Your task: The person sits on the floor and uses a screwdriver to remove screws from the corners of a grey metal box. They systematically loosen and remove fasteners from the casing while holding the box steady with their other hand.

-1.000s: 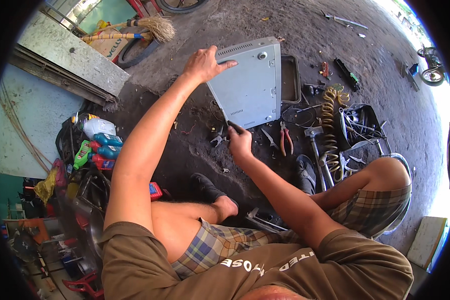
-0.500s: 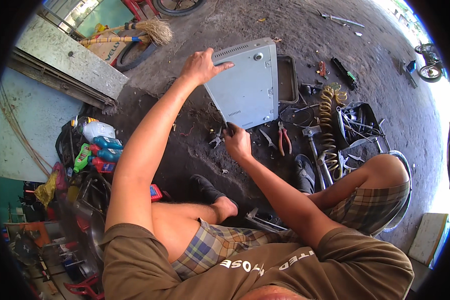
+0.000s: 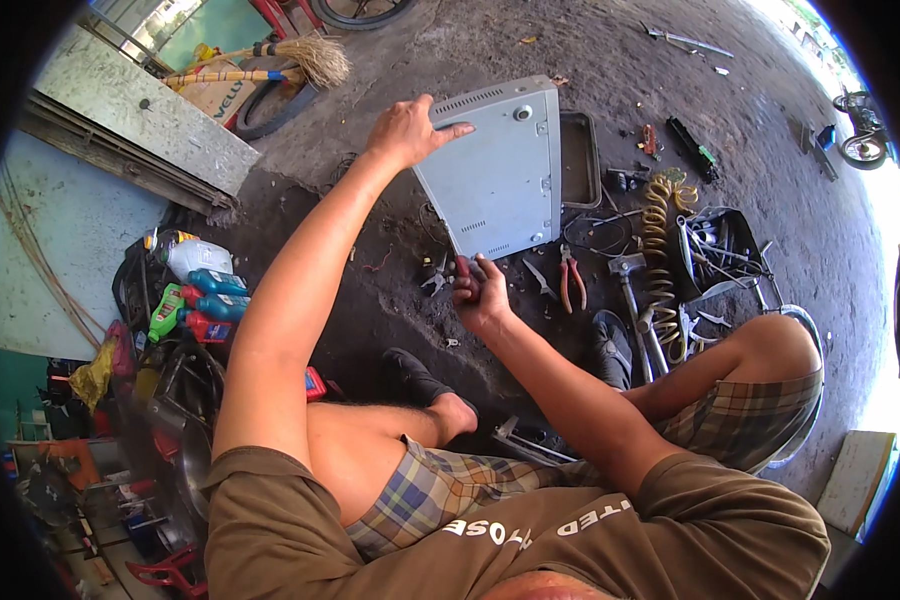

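A flat, light grey metal device case (image 3: 495, 175) with vent slots and round feet is tilted up above the dirt floor. My left hand (image 3: 407, 133) is closed on its upper left edge, thumb lying across the flat face. At the case's lower corner, my right hand (image 3: 483, 293) is closed around a tool with a dark red handle (image 3: 464, 268); the tool's tip is hidden, so its kind is unclear. Just right of this hand lie red-handled pliers (image 3: 571, 279) and a pointed metal piece (image 3: 539, 277). Another pair of pliers (image 3: 436, 276) lies to its left.
Behind the case rests a dark tray (image 3: 594, 160). To the right are a coiled yellow hose (image 3: 656, 225), a hammer (image 3: 627, 266) and a black bin of tools (image 3: 682, 250). Bottles (image 3: 217, 283) crowd the left, below a metal-edged panel (image 3: 160, 130). My feet flank the work spot.
My right hand has turned and its fingers have shifted, so the tool's red handle now shows. The case and my left hand have moved only slightly right in the picture.
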### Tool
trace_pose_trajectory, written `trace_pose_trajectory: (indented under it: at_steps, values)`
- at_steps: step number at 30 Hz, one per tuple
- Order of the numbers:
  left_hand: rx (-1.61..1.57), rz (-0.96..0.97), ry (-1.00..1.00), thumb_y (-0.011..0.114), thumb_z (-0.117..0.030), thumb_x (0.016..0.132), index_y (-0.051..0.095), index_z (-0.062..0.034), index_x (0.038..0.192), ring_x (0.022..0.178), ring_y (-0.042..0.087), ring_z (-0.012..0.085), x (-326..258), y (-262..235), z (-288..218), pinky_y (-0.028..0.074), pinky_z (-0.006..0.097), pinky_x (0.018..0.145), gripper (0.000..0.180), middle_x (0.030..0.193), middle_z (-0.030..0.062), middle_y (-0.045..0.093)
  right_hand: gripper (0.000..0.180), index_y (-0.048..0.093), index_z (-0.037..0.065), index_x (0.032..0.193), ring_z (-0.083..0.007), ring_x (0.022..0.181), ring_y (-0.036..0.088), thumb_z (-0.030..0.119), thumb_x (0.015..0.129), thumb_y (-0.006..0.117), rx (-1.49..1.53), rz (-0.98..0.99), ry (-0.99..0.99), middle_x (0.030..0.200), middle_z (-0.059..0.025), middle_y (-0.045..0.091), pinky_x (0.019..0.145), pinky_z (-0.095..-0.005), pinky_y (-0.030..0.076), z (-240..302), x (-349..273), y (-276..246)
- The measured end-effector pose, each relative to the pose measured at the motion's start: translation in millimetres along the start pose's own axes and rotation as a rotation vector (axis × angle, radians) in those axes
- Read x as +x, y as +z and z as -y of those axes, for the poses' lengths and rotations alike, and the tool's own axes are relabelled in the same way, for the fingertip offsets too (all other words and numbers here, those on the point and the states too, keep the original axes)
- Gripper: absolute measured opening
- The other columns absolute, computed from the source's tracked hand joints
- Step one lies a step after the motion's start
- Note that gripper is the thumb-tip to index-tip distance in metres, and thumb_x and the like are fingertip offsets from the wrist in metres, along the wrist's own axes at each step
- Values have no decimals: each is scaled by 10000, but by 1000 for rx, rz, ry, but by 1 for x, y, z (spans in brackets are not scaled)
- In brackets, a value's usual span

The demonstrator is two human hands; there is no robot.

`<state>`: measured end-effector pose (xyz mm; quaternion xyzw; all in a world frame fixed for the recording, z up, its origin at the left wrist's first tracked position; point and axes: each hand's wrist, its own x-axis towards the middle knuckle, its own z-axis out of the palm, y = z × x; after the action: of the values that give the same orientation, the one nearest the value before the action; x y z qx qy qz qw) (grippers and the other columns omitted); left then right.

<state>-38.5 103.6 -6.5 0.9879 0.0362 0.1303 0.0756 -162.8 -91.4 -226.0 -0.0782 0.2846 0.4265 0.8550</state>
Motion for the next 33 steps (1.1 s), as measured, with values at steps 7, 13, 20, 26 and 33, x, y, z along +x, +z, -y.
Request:
trace_pose_trajectory:
  at_steps: [7,13,20,26,33]
  values:
    - [-19,-6,-3,754,-822,821,715,44,1141,1062,766,459,0,1,-1,611,536,924,925,1011,286,789,339,775,-17,1125,-187,719,684,298,1033,689,-1527,-207,-986,866,-103,778,668,-369,539,-4,-2,2]
    - [30,15,-12,723,-853,818,713,23,1147,1084,765,449,1,0,1,623,523,927,935,1064,280,791,156,700,96,1042,-170,633,578,248,1035,667,-371,-5,-23,882,-1,723,520,-330,422,9,9,-8]
    - [16,14,4,717,-854,824,709,35,1144,1073,767,456,3,0,1,627,526,922,945,1052,293,787,298,688,-4,1033,-257,730,715,289,1054,642,-92,-42,-45,870,-131,741,639,-475,552,13,5,-2]
    - [29,8,10,713,-856,827,712,36,1156,1075,768,452,-1,2,0,627,526,924,951,1057,291,788,339,721,15,998,-194,632,655,340,1057,645,-1359,-186,-755,857,-78,765,535,-368,498,4,-4,8]
    - [34,-19,20,711,-863,821,714,35,1154,1071,768,458,1,3,4,626,528,921,958,1044,291,789,197,650,128,995,-187,612,605,315,1057,656,-541,-7,-45,905,-43,746,488,-328,432,6,0,5]
